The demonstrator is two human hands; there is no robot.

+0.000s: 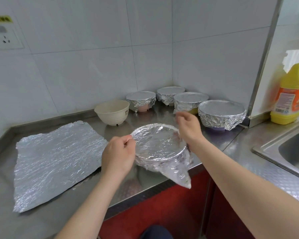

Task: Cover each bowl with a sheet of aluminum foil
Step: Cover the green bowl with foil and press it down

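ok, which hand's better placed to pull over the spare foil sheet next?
Left, I'd say. The left hand, pinching the left rim of the wrapped bowl, sits next to the flat sheet; the right hand is beyond the bowl, on its far right.

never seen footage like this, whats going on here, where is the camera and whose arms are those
No machine here: these are a person's two bare arms, filmed by one wide-angle camera worn on the head, looking down at a steel counter. The left hand pinches the front bowl's foil at the rim. The right hand is curled at the far rim; whether it grips is unclear. A loose foil sheet lies flat to the left, one cream bowl stands uncovered, four covered bowls sit in the corner. A yellow bottle and sink are right.
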